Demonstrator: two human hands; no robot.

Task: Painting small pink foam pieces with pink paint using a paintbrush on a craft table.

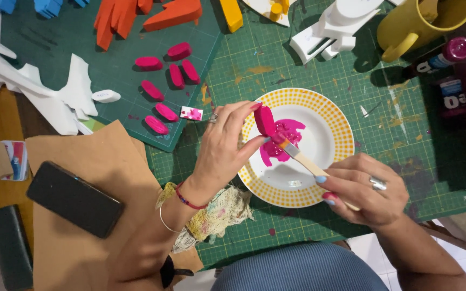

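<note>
My left hand [225, 145] pinches a small oval piece [265, 120] painted magenta, holding it over a white plate [330, 116] with a yellow dotted rim. My right hand [365, 188] grips a wooden-handled paintbrush [301, 156]; its magenta-loaded tip touches the lower edge of the oval piece. A pool of magenta paint [282, 141] lies in the plate under the brush. Several more magenta oval pieces [165, 81] lie on the dark green cutting mat [136, 32] to the upper left.
A stained rag [222, 213] lies under my left wrist. A black phone [75, 199] rests on brown cardboard [109, 161]. White cut-out shapes [55, 91], orange pieces [136, 16], a yellow mug [422, 24] and paint bottles [449, 54] ring the green grid mat [405, 118].
</note>
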